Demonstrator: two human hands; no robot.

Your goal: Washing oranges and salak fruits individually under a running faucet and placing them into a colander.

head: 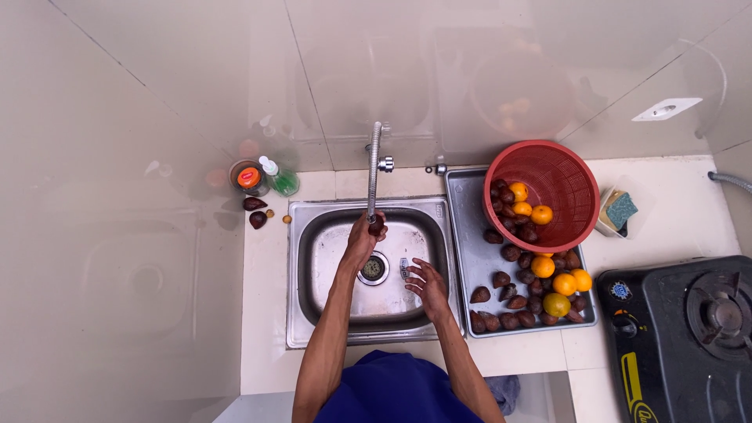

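Both hands work over my sink (313, 266): left hand (363, 241) grips a dark fruit (377, 225) under the tap (374, 168), right hand (427, 283) spread empty.

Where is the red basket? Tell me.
In the head view, the red basket lies tipped on the metal tray, right of the sink, spilling fruit.

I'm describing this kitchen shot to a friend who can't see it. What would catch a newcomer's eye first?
First the tipped red basket at the right, spilling oranges and dark brown scaly fruits onto the metal tray. Next, at the centre, the steel sink: the left hand holds a dark fruit at the tap spout, and the right hand hangs open over the basin.
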